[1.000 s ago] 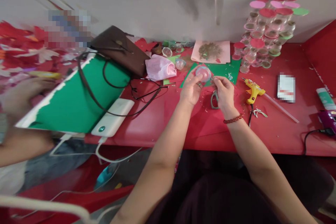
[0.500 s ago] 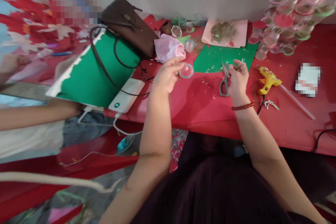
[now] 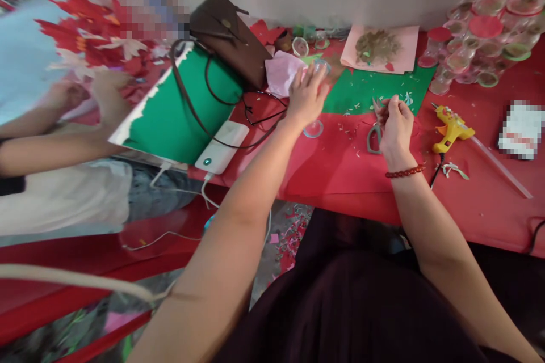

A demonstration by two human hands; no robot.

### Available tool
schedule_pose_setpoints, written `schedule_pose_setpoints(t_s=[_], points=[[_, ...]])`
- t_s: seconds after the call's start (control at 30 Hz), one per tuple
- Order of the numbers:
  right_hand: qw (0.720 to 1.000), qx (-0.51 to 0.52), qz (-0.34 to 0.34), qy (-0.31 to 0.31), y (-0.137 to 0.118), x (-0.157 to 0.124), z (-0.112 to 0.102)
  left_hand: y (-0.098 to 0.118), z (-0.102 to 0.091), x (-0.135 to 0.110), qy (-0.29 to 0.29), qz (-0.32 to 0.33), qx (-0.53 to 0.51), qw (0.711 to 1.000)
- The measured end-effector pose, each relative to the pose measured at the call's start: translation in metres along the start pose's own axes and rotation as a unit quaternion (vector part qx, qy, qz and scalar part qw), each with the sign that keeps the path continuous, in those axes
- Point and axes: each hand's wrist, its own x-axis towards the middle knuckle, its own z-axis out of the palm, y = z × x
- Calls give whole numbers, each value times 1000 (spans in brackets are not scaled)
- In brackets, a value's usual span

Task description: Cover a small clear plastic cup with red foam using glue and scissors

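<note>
My left hand [image 3: 308, 95] reaches forward with its fingers spread, the tips at a clear plastic cup [image 3: 322, 66]. Whether they touch the cup I cannot tell. Just below this hand a round clear plastic piece with a pale rim [image 3: 314, 129] lies on the red paper [image 3: 332, 164]. A crumpled pink cloth-like bundle [image 3: 281, 72] is left of the fingers. My right hand [image 3: 398, 123], a beaded bracelet at its wrist, is closed on grey-handled scissors [image 3: 373, 140]; their blades point up and away from me.
A yellow glue gun [image 3: 452, 129] with a clear glue stick lies right of my right hand. Stacked clear cups [image 3: 489, 28] rise at the back right. A white power bank [image 3: 222, 147], a green board [image 3: 170, 113] and a brown bag [image 3: 230, 39] lie left. Another person's arms [image 3: 63, 147] are farther left.
My left hand has let go of the round clear plastic piece, which now lies on the red paper, and has moved forward to another cup. My right hand still holds the scissors.
</note>
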Motion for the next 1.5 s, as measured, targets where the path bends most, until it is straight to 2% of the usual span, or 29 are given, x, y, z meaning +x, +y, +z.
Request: schedule_pose_setpoints(t_s=[0.13,0.23,0.43,0.63,0.83,1.0,1.2,1.4,1.5], points=[[1000,-5,1,-1,0,2,0,-10,22,2,-41,-5,119,992],[1000,-7,-8,-5,0,2,-1,-14,23,2,-51,-4,155,987],[1000,-14,-20,-14,1,1,0,-8,17,14,-45,27,163,985],[1000,-2,-6,3,-2,3,-2,-6,23,8,-66,-5,142,988],[1000,-4,-12,-2,-3,-2,2,13,15,3,-45,60,134,988],[1000,0,-9,3,1,3,-1,2,21,-4,-43,9,96,994],[1000,5,-9,-3,2,2,0,4,14,2,-39,45,188,980],[1000,8,6,3,-1,-2,2,-9,19,1,-46,4,154,987],[1000,5,3,2,-2,-3,2,-8,16,3,-34,20,147,988]])
